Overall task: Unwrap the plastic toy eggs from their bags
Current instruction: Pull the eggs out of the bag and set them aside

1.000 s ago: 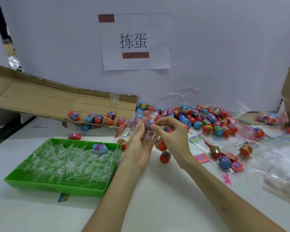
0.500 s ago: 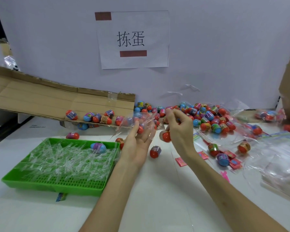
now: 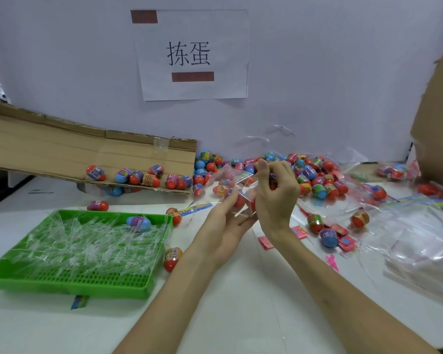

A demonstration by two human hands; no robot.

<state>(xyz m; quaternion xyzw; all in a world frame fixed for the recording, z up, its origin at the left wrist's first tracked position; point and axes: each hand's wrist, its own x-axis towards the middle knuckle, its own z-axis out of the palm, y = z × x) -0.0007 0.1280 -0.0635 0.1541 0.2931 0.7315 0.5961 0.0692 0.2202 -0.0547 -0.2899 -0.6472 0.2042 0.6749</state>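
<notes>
Clear crinkly bag (image 3: 237, 186) w/ red eggs (image 3: 239, 200) inside; left hand (image 3: 221, 226) holds it, right hand (image 3: 276, 198) pinches top.

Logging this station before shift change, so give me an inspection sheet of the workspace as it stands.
Surface: white table, crowded at the back and right.
Job's things: pile of toy eggs along the wall, several more on a cardboard flap; one clear bag in the hands.
Clutter: green tray full of plastic strips, with one blue egg on them; pink slips; stack of empty bags at right.
Hands: left hand and right hand both grip the clear bag.
Cables: nothing seen.
Surroundings: white wall with a taped paper sign.
</notes>
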